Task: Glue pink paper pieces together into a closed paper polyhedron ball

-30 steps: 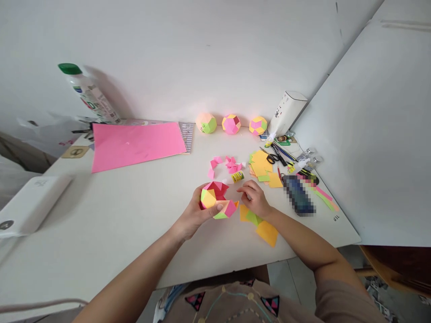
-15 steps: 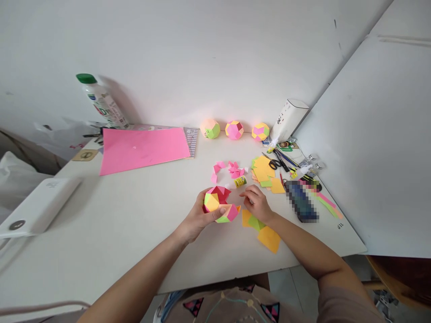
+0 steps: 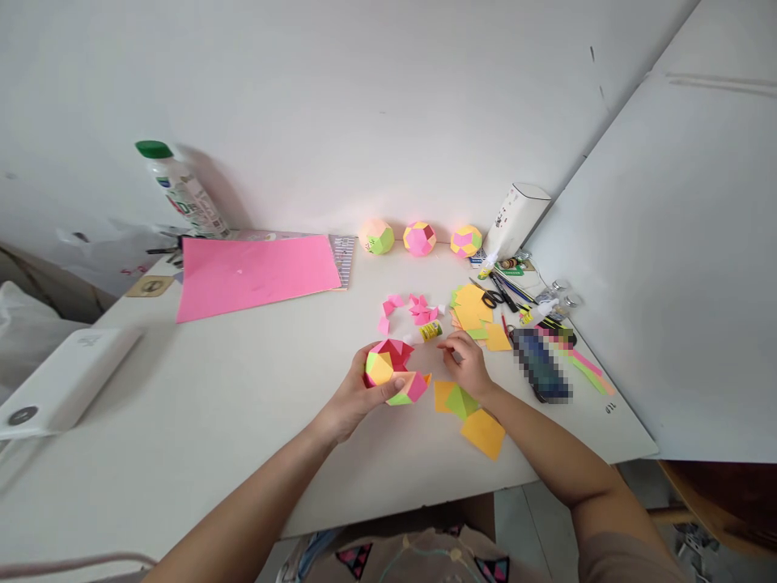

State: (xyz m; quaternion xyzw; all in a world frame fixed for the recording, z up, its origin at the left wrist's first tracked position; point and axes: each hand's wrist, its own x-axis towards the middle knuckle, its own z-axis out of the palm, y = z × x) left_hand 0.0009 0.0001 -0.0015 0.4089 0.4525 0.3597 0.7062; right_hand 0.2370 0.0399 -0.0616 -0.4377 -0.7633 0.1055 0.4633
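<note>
Your left hand (image 3: 358,395) holds 1 open ball (image 3: 380,368) | likely light, crushable paper: cradle its closed side | your right hand (image 3: 467,363): can't tell

Left hand (image 3: 357,394) is gripping, thumb (image 3: 390,392) extending rightward; right hand (image 3: 470,368) is curling its fingers (image 3: 452,343) leftward. Left forearm (image 3: 267,494) and right forearm (image 3: 546,441) are slanting inward.

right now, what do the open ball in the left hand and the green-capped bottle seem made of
Open ball in the left hand: likely matte paper, from flat creased facets and thin pointed edges.
Green-capped bottle: probably smooth plastic, from its opaque white body.
</note>
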